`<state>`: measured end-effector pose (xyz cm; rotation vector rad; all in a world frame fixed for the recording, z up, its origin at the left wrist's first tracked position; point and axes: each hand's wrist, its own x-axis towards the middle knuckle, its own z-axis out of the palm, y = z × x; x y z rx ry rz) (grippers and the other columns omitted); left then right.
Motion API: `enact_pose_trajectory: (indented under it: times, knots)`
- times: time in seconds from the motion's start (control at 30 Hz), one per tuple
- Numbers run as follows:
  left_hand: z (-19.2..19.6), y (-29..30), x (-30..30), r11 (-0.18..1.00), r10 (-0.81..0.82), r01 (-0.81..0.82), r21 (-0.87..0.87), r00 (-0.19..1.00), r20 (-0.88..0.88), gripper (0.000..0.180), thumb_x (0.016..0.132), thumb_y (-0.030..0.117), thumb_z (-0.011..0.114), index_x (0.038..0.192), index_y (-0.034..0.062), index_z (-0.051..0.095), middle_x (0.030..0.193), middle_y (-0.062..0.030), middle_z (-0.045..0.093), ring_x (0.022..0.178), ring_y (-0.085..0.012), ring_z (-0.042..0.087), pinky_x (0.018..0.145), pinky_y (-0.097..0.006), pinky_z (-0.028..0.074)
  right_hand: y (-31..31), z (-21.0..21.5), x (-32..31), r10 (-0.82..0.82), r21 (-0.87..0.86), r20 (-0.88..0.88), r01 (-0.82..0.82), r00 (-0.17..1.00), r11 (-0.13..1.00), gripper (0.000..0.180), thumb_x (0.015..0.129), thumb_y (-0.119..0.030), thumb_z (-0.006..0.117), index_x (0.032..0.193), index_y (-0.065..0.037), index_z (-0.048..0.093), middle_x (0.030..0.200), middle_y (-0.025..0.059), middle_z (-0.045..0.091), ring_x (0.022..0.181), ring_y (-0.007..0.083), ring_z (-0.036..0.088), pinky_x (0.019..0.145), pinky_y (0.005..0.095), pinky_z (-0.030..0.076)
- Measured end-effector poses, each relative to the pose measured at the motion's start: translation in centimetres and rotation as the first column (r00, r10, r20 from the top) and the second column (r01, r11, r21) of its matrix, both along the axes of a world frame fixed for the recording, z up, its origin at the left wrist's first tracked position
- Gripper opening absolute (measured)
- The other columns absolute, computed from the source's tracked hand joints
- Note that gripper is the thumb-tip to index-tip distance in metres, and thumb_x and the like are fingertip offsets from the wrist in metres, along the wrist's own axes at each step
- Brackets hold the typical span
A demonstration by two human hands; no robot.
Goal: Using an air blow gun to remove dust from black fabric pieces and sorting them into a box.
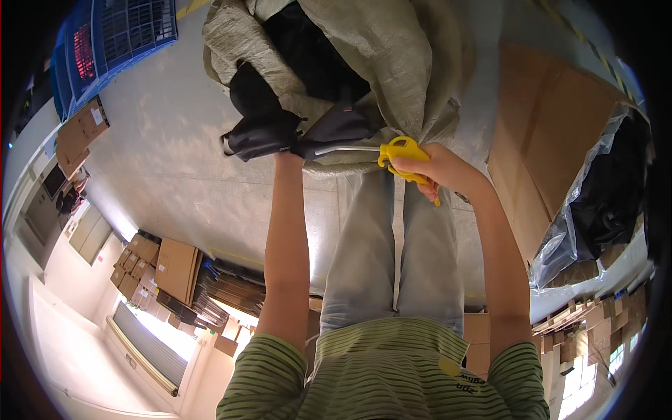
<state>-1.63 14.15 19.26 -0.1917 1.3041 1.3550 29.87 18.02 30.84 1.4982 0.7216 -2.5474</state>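
In my right hand is a yellow air blow gun, my fingers wrapped around its handle. Its thin metal nozzle points left, the tip at a piece of black fabric. My left hand goes into or behind this soft black piece; only the wrist shows, and the fingers are hidden. More dark cloth hangs right beside it, with a small red mark. Just beyond stands a large beige woven sack, its mouth open, with black material inside.
A large cardboard sheet lies at the right, beside clear plastic around black goods. A blue crate stands at the far left, near a cardboard box. Stacked cartons line the left wall.
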Motion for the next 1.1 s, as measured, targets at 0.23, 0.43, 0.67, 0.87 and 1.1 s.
enact_pose_trajectory:
  times: [0.23, 0.43, 0.67, 0.87, 1.1]
  knots:
    - [0.7, -0.6, -1.1, 0.914, 0.105, -0.237, -0.329, 0.922, -0.371, 0.041, 0.087, 0.032, 0.055, 0.117, 0.0047, 0.055, 0.117, -0.0087, 0.056, 0.105, -0.0268, 0.055, 0.092, -0.044, 0.046, -0.6, 0.3, -1.8, 0.012, 0.231, 0.318, -0.090, 0.948, 0.969, 0.051, 0.076, -0.055, 0.059, 0.067, -0.005, 0.053, 0.047, 0.0026, 0.047, 0.038, 0.0127, 0.047, 0.040, 0.0273, 0.037]
    - [1.0, 0.8, -0.8, 0.995, 0.017, 0.006, -0.102, 0.975, 0.223, 0.043, 0.090, 0.033, 0.048, 0.125, 0.0078, 0.047, 0.123, -0.0090, 0.052, 0.111, -0.0273, 0.051, 0.094, -0.042, 0.045, -4.0, -1.5, 0.7, -0.126, 0.075, 0.252, 0.110, 0.959, 0.991, 0.050, 0.076, -0.053, 0.062, 0.067, -0.005, 0.052, 0.048, 0.0013, 0.044, 0.037, 0.0103, 0.042, 0.038, 0.0277, 0.036]
    - [5.4, 2.6, 3.2, 0.743, -0.641, 0.254, -0.619, 0.005, -0.767, 0.066, 0.066, 0.041, 0.077, 0.103, -0.0096, 0.058, 0.097, -0.0210, 0.063, 0.092, -0.0294, 0.060, 0.083, -0.036, 0.045, -5.2, -1.0, 3.0, -0.391, 0.077, 0.214, 0.384, 0.895, 0.920, 0.046, 0.079, -0.051, 0.060, 0.067, -0.007, 0.051, 0.046, -0.0007, 0.040, 0.037, 0.0097, 0.042, 0.036, 0.0239, 0.033]
    - [14.1, 8.7, 11.3, 0.921, -0.268, 0.282, -0.270, -0.046, -0.962, 0.048, 0.072, 0.027, 0.076, 0.099, -0.0093, 0.060, 0.096, -0.0161, 0.064, 0.085, -0.0230, 0.063, 0.076, -0.032, 0.050, -9.2, 0.0, 5.7, -0.365, 0.259, 0.312, 0.291, 0.877, 0.921, 0.056, 0.075, -0.057, 0.059, 0.079, -0.002, 0.064, 0.057, 0.0078, 0.057, 0.048, 0.0147, 0.055, 0.043, 0.0263, 0.040]
    - [27.6, 14.2, 36.2, 0.770, -0.144, 0.596, 0.228, 0.509, -0.848, 0.042, 0.072, 0.011, 0.074, 0.106, -0.0068, 0.057, 0.105, -0.0123, 0.060, 0.088, -0.0173, 0.060, 0.082, -0.026, 0.050, -15.1, 9.0, 17.3, -0.839, -0.153, -0.203, 0.830, 0.505, 0.536, 0.057, 0.086, -0.050, 0.049, 0.105, 0.004, 0.055, 0.066, 0.0119, 0.060, 0.043, 0.0106, 0.048, 0.042, 0.0216, 0.038]
